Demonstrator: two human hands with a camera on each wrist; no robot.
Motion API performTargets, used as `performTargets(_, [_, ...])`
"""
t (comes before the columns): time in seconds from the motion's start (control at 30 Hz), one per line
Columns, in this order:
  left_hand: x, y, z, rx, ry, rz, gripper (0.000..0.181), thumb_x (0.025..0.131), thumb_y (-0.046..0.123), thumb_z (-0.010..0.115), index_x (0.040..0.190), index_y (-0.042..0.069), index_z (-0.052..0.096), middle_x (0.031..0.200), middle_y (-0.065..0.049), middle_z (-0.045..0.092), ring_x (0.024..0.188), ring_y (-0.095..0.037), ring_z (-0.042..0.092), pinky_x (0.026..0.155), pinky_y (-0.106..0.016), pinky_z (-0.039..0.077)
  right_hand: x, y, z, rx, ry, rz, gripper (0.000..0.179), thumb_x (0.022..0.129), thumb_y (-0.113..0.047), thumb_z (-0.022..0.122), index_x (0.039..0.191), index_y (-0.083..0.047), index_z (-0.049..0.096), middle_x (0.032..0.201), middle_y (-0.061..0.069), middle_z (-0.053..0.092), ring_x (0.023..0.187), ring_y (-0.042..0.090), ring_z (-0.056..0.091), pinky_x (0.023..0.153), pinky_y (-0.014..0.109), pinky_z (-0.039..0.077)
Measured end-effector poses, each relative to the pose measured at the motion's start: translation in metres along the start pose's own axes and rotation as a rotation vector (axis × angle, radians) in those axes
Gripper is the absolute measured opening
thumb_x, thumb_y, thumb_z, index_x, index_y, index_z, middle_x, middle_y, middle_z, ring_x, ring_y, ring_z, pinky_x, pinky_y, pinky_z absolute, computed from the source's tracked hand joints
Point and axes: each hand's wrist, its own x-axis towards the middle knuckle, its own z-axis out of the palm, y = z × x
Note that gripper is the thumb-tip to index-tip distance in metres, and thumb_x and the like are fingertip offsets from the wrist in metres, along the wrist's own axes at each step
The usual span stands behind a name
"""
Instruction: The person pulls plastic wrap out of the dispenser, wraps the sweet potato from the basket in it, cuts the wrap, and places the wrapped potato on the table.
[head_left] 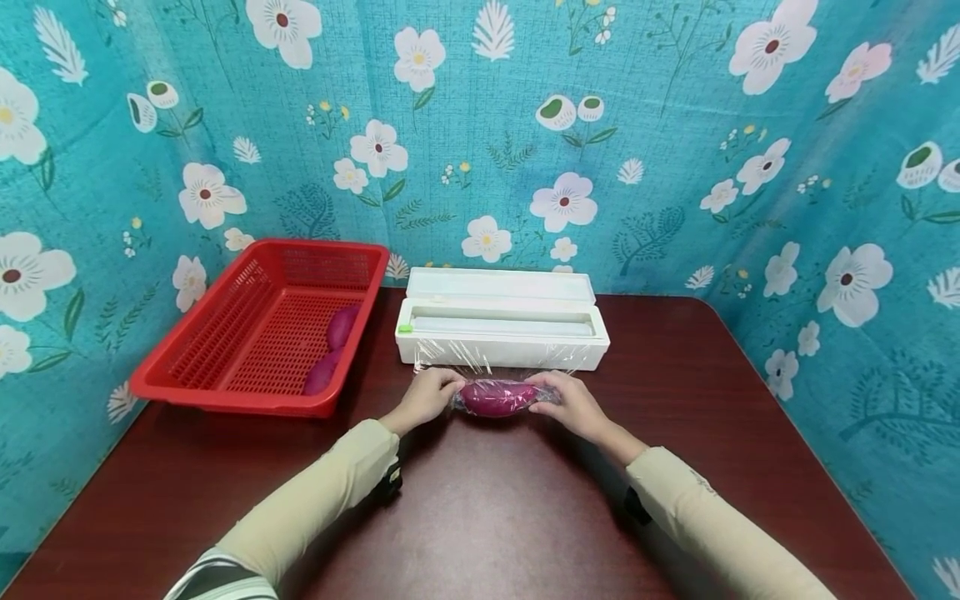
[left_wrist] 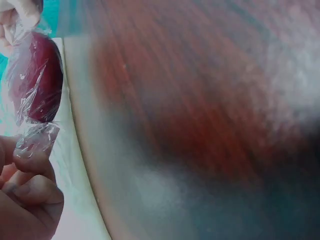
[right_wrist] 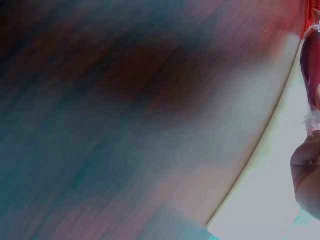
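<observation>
An oblong purple sweet potato (head_left: 497, 398) is wrapped in clear cling film, held just in front of the white cling film box (head_left: 502, 354). My left hand (head_left: 427, 398) pinches the gathered film at its left end; in the left wrist view the thumb and fingers grip that bunched film (left_wrist: 37, 140). At the other end, my right hand (head_left: 573, 406) pinches the film with curled fingers. Shiny strands of film (head_left: 465, 357) stretch between the box and the wrapped sweet potato. The right wrist view shows only part of the sweet potato (right_wrist: 311, 65) at its edge.
The box's lid (head_left: 501, 285) stands open at the back, with a film roll (head_left: 504, 326) inside and a green slider (head_left: 405, 329) at its left end. Left of it is a red plastic basket (head_left: 247, 400) with two more sweet potatoes (head_left: 342, 327). A floral curtain (head_left: 465, 167) surrounds the table.
</observation>
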Motion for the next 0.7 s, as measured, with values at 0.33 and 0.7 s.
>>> performTargets(0.33, [-0.003,-0.004,0.0,-0.107,0.039,0.006,0.021,0.088,0.017,0.056,0.098,0.004,0.069,0.097,-0.009,0.066,0.09,-0.018,0.059,0.077,-0.033,0.046,0.014,0.007,0.0,0.069,-0.029,0.032,0.022,0.078,-0.003,0.066,0.1,0.004,0.064,0.093,0.011,0.065,0.079,0.013,0.057,0.069,0.029,0.048])
performTargets(0.7, [0.0,-0.001,-0.004,-0.038,-0.054,0.012,0.07,0.069,0.027,0.077,0.128,0.011,0.045,0.109,-0.011,0.058,0.095,-0.023,0.054,0.08,-0.041,0.042,0.024,0.004,-0.006,0.116,-0.129,0.171,0.026,0.089,-0.007,0.053,0.11,0.007,0.057,0.069,0.019,0.056,0.056,0.017,0.049,0.051,0.025,0.041])
